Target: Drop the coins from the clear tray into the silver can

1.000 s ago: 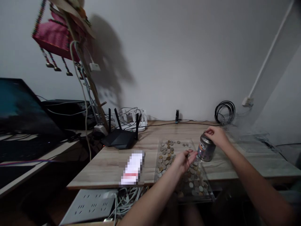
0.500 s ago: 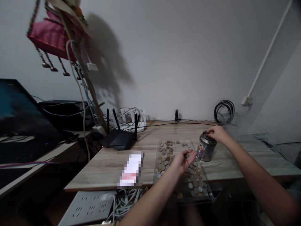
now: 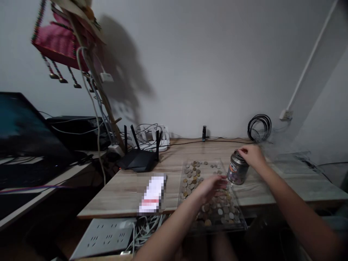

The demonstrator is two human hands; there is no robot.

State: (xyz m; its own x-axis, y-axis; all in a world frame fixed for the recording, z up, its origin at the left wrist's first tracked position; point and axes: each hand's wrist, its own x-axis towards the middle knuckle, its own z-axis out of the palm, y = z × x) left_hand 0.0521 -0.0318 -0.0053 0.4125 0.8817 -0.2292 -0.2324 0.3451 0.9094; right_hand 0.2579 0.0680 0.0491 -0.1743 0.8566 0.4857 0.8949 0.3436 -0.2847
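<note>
A clear, shallow tray point(image 3: 181, 203) lies at the front of the desk with many loose coins point(image 3: 194, 178) spread in it. Over its middle is my left hand point(image 3: 212, 186), fingers stretched out and the palm turned sideways; no coin shows in it. Just right of the tray stands a dark metallic coin can point(image 3: 236, 172) with an orange patch on its side, upright. My right hand point(image 3: 251, 155) rests at the top of this can, thumb and fingers pinched together over the lid. Whatever is between those fingertips is too small to make out.
A phone point(image 3: 152, 194) with a blurred screen lies left of the tray. Behind it is a black router point(image 3: 140, 159) with upright antennas. A laptop point(image 3: 24, 134) stands at far left, a power strip point(image 3: 104, 237) below the desk edge, coiled black cable point(image 3: 259, 127) at the back right.
My left hand has rolled from palm up to palm sideways above the coins. My right hand stays at the can's top, its fingertips shifted slightly left.
</note>
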